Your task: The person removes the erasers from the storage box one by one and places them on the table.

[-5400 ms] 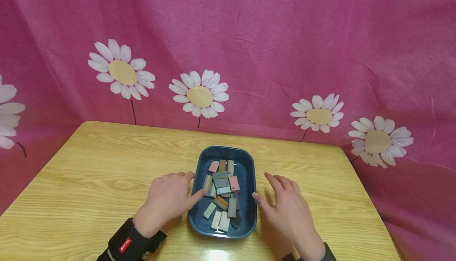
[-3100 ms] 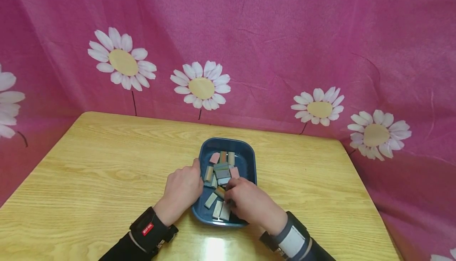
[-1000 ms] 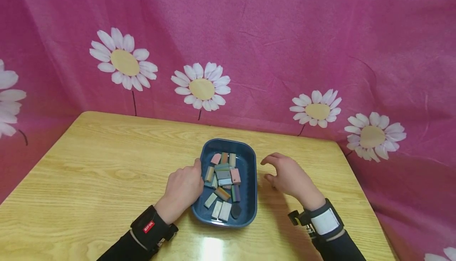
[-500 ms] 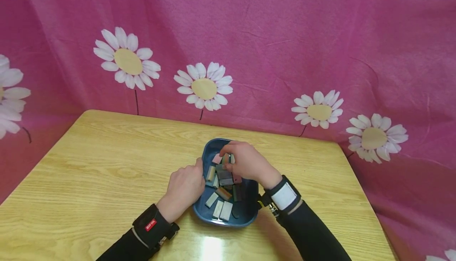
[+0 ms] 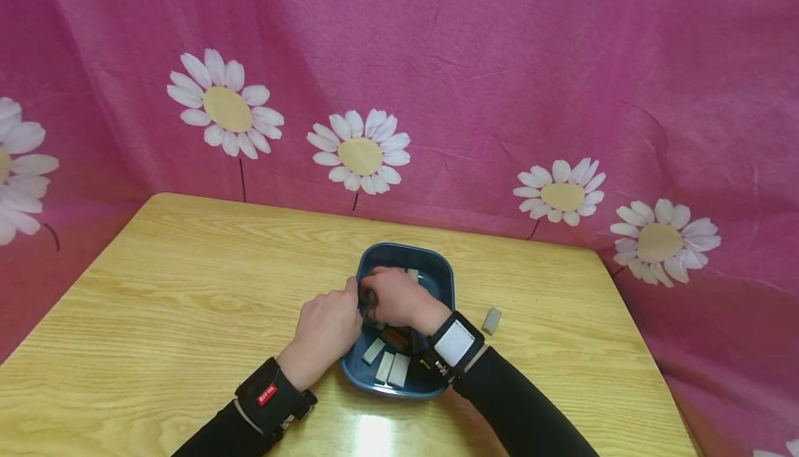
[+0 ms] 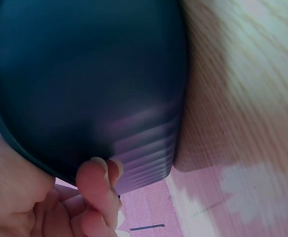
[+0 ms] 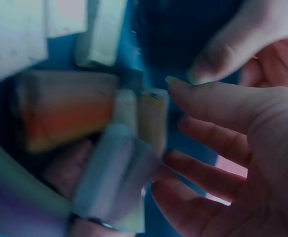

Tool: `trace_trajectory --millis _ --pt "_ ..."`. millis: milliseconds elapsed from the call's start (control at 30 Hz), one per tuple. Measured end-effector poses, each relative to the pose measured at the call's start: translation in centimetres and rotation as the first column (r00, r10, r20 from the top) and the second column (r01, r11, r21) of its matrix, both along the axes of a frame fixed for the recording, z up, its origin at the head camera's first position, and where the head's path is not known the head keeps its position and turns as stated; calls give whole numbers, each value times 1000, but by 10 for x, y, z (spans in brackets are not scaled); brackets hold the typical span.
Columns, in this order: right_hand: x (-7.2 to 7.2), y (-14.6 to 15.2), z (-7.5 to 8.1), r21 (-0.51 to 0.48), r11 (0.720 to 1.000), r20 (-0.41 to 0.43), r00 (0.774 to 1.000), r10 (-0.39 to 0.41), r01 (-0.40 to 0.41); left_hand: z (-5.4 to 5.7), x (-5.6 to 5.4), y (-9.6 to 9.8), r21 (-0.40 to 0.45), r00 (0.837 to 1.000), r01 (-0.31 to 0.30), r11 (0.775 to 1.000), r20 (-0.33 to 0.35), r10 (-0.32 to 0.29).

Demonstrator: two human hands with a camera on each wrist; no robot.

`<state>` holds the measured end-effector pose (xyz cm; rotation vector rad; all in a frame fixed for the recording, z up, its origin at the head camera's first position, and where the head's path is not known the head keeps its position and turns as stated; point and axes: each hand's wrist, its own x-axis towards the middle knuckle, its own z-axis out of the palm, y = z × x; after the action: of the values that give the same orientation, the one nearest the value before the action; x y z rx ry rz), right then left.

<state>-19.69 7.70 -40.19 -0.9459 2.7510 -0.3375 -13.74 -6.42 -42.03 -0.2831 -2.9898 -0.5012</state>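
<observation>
My left hand [image 5: 327, 329] grips the left rim of a dark blue tub [image 5: 440, 270]; in the left wrist view its curled fingers [image 6: 97, 185] press the outer wall. My right hand [image 5: 402, 297] reaches down inside, beside the left wall. In the right wrist view its bent fingers stand spread next to a tan block [image 7: 152, 116], with no clear grip. Around it lie small blocks: an orange-brown one [image 7: 67, 111], a grey one [image 7: 104, 170] and pale ones [image 7: 102, 32]. The right hand hides several blocks from the head view.
A grey block [image 5: 492, 321] lies on the wooden table [image 5: 250, 270], right of the tub. Pale blocks [image 5: 398, 369] rest at the tub's near end. A pink cloth with daisies [image 5: 468, 96] hangs behind the table.
A grey block has gone from the tub to the table on the right. My right hand has returned from there into the tub, moving left. The left hand has taken hold of the rim.
</observation>
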Motion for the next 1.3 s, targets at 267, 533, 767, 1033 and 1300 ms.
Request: trace_trajectory --millis 267,533,767,1033,1300 --pt "1 -2 -9 -12 1000 -30 1000 10 -10 2 0 1 1 1000 -8 1000 21 8" --pt "4 1 -1 -35 999 -14 1000 -3 2 0 0 0 -12 1000 -4 1000 9 4" --pt "6 18 24 -95 993 -14 997 -71 69 0 0 1 -8 1000 -1 1000 26 2" --pt "2 48 50 -175 972 -65 983 -174 160 1 -1 2 -7 999 -12 1000 32 12" --pt "-1 90 56 -215 948 -72 964 -255 235 0 0 2 -5 1000 -10 1000 20 10"
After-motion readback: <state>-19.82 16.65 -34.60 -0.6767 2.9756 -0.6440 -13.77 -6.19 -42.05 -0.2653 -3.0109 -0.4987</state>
